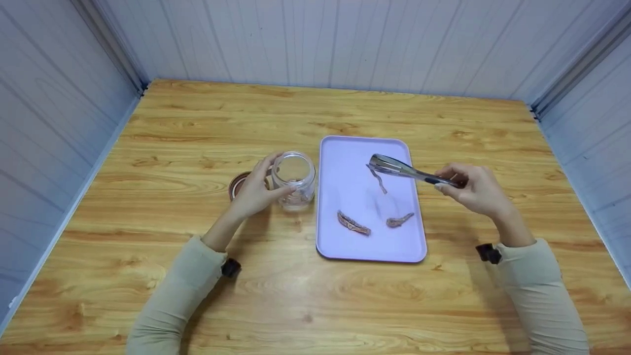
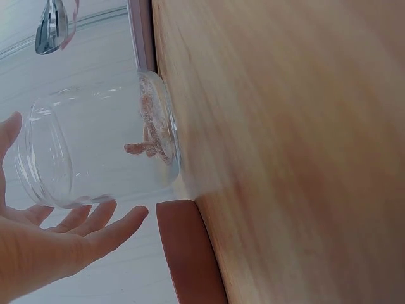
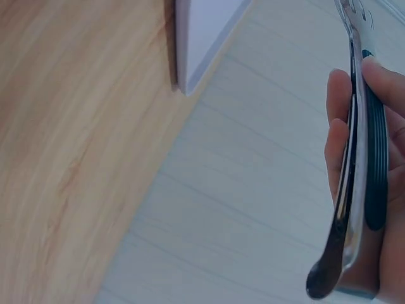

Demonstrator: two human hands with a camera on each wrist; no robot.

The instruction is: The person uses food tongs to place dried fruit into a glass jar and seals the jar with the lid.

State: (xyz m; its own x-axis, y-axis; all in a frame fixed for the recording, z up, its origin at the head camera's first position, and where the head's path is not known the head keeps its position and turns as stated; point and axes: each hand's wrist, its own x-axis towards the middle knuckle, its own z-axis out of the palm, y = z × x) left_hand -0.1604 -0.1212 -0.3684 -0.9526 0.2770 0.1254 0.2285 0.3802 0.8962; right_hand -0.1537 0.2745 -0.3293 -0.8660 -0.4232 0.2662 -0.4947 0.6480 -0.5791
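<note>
A clear, lidless glass jar [image 1: 295, 190] stands upright left of the tray, with several brown dried strips [image 2: 152, 126] on its bottom. My left hand [image 1: 260, 190] holds it, the thumb across the near side and the fingers along the left. In my right hand [image 1: 473, 190] I grip metal tongs [image 1: 399, 168] with dark handle grips, squeezed nearly together. From their tips hangs a thin, dark dried strip [image 1: 378, 180], over the upper part of the lilac tray [image 1: 345, 148]. Two more wrinkled strips lie on the tray, a longer one [image 1: 353, 223] and a shorter one [image 1: 399, 220].
Behind my left hand a round brown lid [image 1: 236, 185] lies on the wooden table [image 1: 276, 305], close to the jar. Pale panel walls [image 1: 315, 44] border the table at the back and on both sides.
</note>
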